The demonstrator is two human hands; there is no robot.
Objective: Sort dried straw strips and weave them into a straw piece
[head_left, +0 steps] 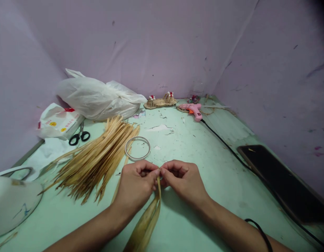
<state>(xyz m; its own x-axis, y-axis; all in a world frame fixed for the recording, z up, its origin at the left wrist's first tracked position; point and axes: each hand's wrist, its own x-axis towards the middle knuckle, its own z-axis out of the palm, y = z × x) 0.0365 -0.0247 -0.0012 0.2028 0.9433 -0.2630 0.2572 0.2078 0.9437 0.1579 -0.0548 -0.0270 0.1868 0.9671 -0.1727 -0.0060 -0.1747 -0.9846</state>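
Between my two hands is the narrow end of a dried leaf strip (148, 220), which hangs toward me and widens near the bottom of the view. My left hand (139, 182) pinches it with thumb and forefinger. Thumb to thumb with it, my right hand (181, 178) pinches the same tip; the exact spot is hidden by the fingers. Just beyond the left hand lies a silvery ring (138, 159), flat on the table. To the left spreads a bundle of dried leaf strips (96, 157).
Scissors (79, 138), a tissue pack (59, 122) and a white plastic bag (99, 98) are at the back left. A woven piece with beads (160, 102) and a pink glue gun (195, 110) stand at the back. The gun's black cord (225, 143) runs past a phone (280, 182) at right.
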